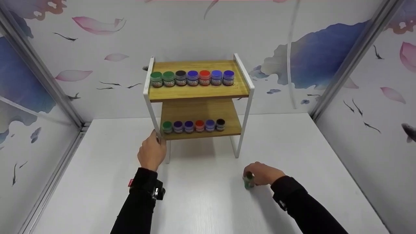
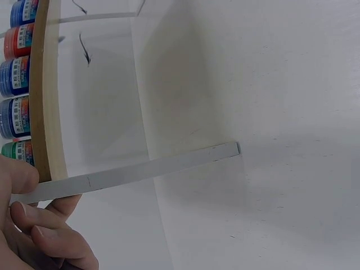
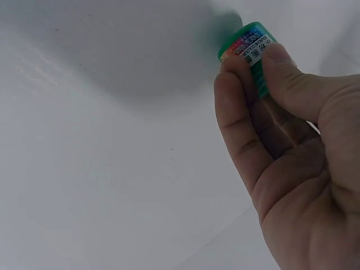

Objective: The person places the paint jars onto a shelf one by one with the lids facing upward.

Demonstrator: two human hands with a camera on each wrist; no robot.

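Note:
My left hand grips the white left leg of a two-tier shelf rack at the height of its lower board. In the left wrist view, the thumb and fingers close around that white leg. To the right, in front of the rack, my right hand pinches a small green paint jar between thumb and fingers. The jar is low over the white tabletop; whether it touches is unclear. Its label faces the right wrist camera, and the fingers partly cover its side.
A row of several paint jars with green, black, blue and red lids lines the upper wooden board. Several more jars stand along the lower board's front edge. Patterned wall panels enclose the white table.

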